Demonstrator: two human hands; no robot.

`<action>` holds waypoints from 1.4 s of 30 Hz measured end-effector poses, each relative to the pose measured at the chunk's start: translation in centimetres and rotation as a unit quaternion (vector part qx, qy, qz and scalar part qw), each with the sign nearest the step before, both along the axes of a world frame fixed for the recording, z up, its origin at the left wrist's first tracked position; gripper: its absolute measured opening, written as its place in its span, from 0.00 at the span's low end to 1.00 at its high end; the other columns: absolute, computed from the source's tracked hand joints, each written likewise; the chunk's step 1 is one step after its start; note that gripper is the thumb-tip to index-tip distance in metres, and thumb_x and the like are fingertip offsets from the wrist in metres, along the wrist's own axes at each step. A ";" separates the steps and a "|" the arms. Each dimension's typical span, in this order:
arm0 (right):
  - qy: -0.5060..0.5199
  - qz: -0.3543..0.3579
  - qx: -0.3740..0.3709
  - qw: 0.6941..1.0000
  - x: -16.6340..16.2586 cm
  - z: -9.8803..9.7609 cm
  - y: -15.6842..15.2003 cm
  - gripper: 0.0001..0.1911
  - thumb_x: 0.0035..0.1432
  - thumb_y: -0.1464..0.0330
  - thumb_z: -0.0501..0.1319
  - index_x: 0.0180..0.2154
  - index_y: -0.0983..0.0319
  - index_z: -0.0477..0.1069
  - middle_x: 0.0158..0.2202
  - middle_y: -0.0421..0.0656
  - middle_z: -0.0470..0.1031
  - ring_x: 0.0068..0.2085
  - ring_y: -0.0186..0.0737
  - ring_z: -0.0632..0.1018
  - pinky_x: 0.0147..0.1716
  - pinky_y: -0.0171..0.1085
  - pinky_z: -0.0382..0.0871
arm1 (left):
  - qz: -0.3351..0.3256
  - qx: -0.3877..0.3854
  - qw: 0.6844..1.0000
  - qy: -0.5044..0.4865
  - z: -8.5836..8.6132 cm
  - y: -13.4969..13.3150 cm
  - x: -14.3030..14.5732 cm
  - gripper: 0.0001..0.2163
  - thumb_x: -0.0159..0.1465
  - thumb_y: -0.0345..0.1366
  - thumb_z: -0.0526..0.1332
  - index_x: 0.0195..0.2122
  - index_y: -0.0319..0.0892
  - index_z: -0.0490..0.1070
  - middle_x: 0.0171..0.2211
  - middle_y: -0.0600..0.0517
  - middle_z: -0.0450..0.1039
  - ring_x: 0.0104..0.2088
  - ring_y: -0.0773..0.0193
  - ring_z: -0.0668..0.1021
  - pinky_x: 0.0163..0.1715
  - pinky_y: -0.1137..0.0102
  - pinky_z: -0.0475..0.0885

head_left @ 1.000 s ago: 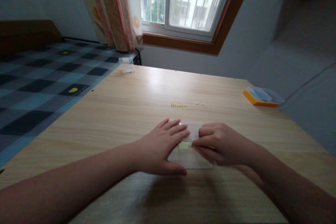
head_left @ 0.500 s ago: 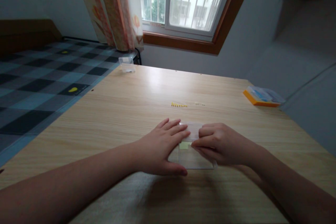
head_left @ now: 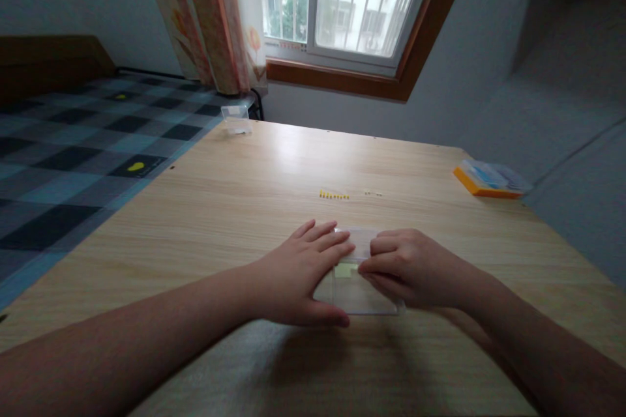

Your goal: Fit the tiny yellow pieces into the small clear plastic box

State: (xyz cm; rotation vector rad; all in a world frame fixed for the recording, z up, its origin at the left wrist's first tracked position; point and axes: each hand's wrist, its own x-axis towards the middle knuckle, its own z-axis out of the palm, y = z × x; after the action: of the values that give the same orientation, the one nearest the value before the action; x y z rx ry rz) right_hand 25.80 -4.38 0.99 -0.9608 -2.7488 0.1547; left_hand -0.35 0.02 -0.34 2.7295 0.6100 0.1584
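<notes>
The clear box (head_left: 362,296) lies at 6 o'clock on the counter (head_left: 235,208), the left hand (head_left: 298,277) spread flat on its 9 o'clock side, the right hand (head_left: 411,267) with fingers pinched on a yellow tab (head_left: 343,270) atop it, and I judge it early work, the beads (head_left: 333,195) lying loose at 12 o'clock.

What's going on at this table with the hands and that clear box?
Someone has both bare hands on a flat clear plastic box lying on the wooden table. The left hand lies spread flat on it; the right hand, curled, seems to pinch a small pale yellow piece on the box. Beyond lie a row of tiny yellow beads and an orange-edged box at the right.
</notes>
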 end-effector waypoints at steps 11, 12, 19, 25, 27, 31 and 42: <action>-0.010 -0.005 0.023 1.000 -0.1 0.0 -0.1 0.11 0.68 0.69 0.58 0.35 0.59 0.78 0.29 0.38 0.70 0.30 0.31 0.64 0.34 0.35 0.51 | 0.003 0.000 1.000 0.001 0.2 0.0 0.1 0.46 0.58 0.64 0.67 0.70 0.40 0.60 0.71 0.38 0.56 0.71 0.36 0.56 0.70 0.41 0.47; -0.011 -0.004 0.024 1.000 -0.1 0.0 -0.1 0.11 0.68 0.69 0.57 0.35 0.59 0.78 0.29 0.38 0.70 0.30 0.31 0.64 0.34 0.35 0.51 | 0.003 0.000 1.000 0.002 0.2 0.0 0.1 0.46 0.58 0.65 0.67 0.70 0.40 0.60 0.71 0.38 0.56 0.71 0.36 0.56 0.70 0.41 0.47; 0.013 0.010 0.053 0.998 0.1 0.3 -0.1 0.12 0.71 0.68 0.56 0.41 0.59 0.79 0.29 0.39 0.71 0.30 0.31 0.64 0.33 0.34 0.52 | 0.005 -0.001 1.000 0.016 0.2 0.0 0.1 0.47 0.58 0.65 0.66 0.70 0.40 0.59 0.72 0.39 0.54 0.72 0.36 0.55 0.70 0.41 0.47; 0.007 0.015 0.043 0.999 0.0 0.3 -0.1 0.12 0.70 0.68 0.56 0.43 0.58 0.80 0.29 0.38 0.71 0.30 0.30 0.64 0.33 0.34 0.53 | 0.003 -0.002 1.000 0.002 0.3 0.0 0.1 0.46 0.58 0.65 0.66 0.70 0.39 0.60 0.71 0.38 0.55 0.71 0.35 0.56 0.69 0.39 0.47; 0.000 0.013 0.038 0.999 0.0 0.3 -0.1 0.12 0.70 0.68 0.56 0.44 0.57 0.79 0.29 0.38 0.71 0.30 0.31 0.65 0.33 0.34 0.53 | 0.003 -0.003 1.000 0.001 0.3 0.0 0.1 0.46 0.58 0.64 0.66 0.70 0.39 0.60 0.71 0.38 0.55 0.71 0.35 0.56 0.69 0.39 0.47; -0.010 0.009 0.028 1.000 0.1 0.3 -0.1 0.12 0.70 0.68 0.56 0.41 0.58 0.79 0.29 0.38 0.71 0.30 0.30 0.65 0.34 0.34 0.53 | 0.003 -0.001 1.000 0.011 0.2 0.0 0.1 0.47 0.58 0.64 0.66 0.70 0.39 0.60 0.72 0.39 0.54 0.72 0.35 0.55 0.70 0.40 0.47; -0.003 0.031 0.023 0.999 -0.2 0.2 -0.2 0.11 0.69 0.69 0.56 0.39 0.59 0.78 0.28 0.38 0.70 0.30 0.30 0.65 0.34 0.34 0.52 | 0.003 -0.006 1.000 0.007 0.2 0.0 0.1 0.47 0.58 0.64 0.67 0.70 0.39 0.60 0.72 0.38 0.54 0.72 0.35 0.55 0.70 0.39 0.47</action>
State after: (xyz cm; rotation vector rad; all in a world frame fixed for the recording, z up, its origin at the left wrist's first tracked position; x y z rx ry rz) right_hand 25.63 -4.59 1.20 -0.8671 -2.7755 0.1001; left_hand -0.26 0.02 -0.09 2.7193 0.6213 0.1381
